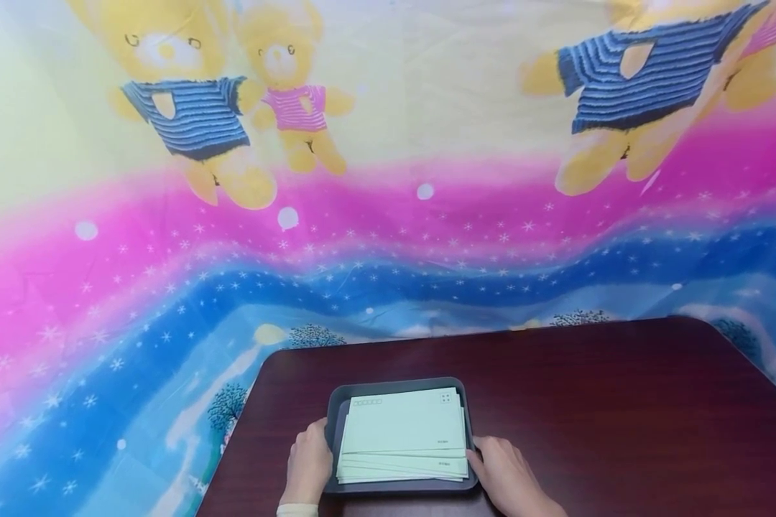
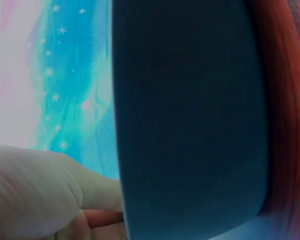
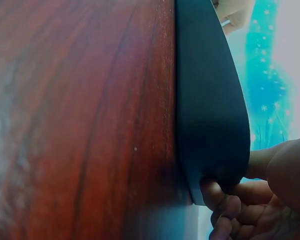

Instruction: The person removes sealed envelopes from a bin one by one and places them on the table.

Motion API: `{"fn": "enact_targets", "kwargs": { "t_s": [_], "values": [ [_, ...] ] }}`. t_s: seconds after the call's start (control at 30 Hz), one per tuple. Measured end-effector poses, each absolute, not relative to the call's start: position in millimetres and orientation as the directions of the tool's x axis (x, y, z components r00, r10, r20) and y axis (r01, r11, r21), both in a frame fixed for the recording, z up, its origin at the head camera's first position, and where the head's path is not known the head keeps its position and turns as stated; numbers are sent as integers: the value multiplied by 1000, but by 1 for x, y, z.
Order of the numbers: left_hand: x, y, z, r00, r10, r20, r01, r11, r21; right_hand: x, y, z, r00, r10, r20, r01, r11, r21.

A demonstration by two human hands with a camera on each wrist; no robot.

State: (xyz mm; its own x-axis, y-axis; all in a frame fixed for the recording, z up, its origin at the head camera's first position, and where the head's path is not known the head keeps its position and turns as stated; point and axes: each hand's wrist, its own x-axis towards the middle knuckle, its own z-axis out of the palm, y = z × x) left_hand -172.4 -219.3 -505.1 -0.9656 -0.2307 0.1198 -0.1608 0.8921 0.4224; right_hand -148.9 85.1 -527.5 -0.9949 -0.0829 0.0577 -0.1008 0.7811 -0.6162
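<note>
A dark grey tray [image 1: 401, 488] holds a fanned stack of pale green envelopes [image 1: 404, 424]. The left hand [image 1: 308, 463] grips the tray's left side, its thumb at the rim. On the right side, the right hand [image 1: 507, 474] holds the tray with thumb over the edge. In the left wrist view, the tray wall [image 2: 190, 120] fills the middle, and the left hand [image 2: 45, 195] meets its rim. The right wrist view shows the right hand [image 3: 275, 195] with curled fingers against the lower end of the tray wall [image 3: 210, 100].
The tray is over a dark reddish-brown table [image 1: 595, 402], towards its front left, with tabletop extending to the right. Behind the table hangs a colourful cloth [image 1: 388, 237] printed with bears and snowflakes.
</note>
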Motion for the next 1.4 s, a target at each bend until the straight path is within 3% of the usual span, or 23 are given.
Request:
{"fn": "enact_targets", "kwargs": {
  "t_s": [0.33,0.63,1.07,1.4],
  "values": [
    [-167,-220,-505,-979,-178,101,-133,927,350,-147,84,-523,-983,-101,-151,6,814,-581],
    [-161,-223,-506,-987,-151,56,-127,943,308,-139,85,-526,-987,-122,-106,-38,811,-584],
    [-152,-223,-504,-990,-131,51,-111,951,288,-138,85,-523,-958,-132,-253,46,803,-594],
    [-145,-225,-506,-991,-111,81,-84,956,281,-131,86,-522,-968,-132,-215,24,802,-597]
  ]
}}
